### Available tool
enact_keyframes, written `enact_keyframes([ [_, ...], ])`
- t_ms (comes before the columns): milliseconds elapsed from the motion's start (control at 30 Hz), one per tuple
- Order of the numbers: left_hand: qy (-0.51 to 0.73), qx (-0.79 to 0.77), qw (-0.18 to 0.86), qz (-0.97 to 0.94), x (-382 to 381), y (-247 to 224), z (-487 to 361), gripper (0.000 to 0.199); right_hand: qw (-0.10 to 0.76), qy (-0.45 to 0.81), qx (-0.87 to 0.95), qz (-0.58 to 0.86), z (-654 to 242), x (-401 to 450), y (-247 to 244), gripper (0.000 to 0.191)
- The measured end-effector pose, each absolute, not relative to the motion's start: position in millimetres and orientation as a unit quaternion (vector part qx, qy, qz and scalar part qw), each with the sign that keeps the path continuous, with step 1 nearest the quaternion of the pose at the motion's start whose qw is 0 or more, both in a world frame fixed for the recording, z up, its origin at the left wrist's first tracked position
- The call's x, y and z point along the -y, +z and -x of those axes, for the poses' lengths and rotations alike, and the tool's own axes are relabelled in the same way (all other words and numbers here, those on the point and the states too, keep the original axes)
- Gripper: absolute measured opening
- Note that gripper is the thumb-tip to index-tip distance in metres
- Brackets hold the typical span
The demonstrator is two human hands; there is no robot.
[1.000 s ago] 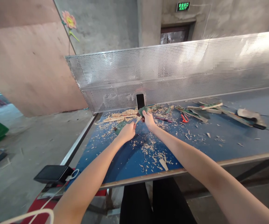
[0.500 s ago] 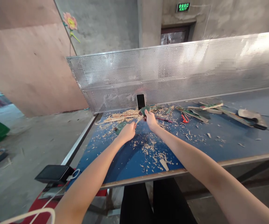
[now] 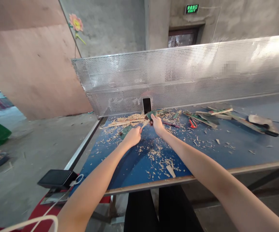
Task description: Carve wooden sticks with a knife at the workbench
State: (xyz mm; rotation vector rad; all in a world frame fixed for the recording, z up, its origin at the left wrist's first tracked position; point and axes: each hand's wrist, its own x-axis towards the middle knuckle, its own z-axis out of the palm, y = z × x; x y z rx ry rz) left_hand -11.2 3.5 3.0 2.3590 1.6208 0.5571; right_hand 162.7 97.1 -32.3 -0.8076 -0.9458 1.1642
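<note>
My left hand is closed around one end of a slim pale wooden stick above the middle of the bench. The stick slants up to the right towards my right hand. There, closed fingers grip a folded dark green piece with a brown side, which looks like sandpaper, at the stick's far end. Another green piece lies on the bench just behind my left hand. Pale wood shavings are scattered under and around both hands.
A phone leans against the perforated metal screen. Wood and bamboo strips lie on the right, near a red-handled tool. A flat wood piece rests at the front edge. A black box with a cable stands at lower left.
The view has shifted slightly. Both hands keep almost the same place and the same grip on the stick and the green piece.
</note>
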Motion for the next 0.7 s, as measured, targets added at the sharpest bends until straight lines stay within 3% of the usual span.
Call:
enact_keyframes([
  [300,0.230,-0.538,0.098,-0.805,-16.4,-9.7,17.0,0.025,0.580,0.543,0.499,0.346,-123.6,-71.5,-43.2,0.057],
  [700,0.198,-0.550,0.137,-0.800,-2.2,0.3,10.1,0.034,0.675,0.505,0.397,0.364,-167.0,-87.5,-21.9,0.051],
])
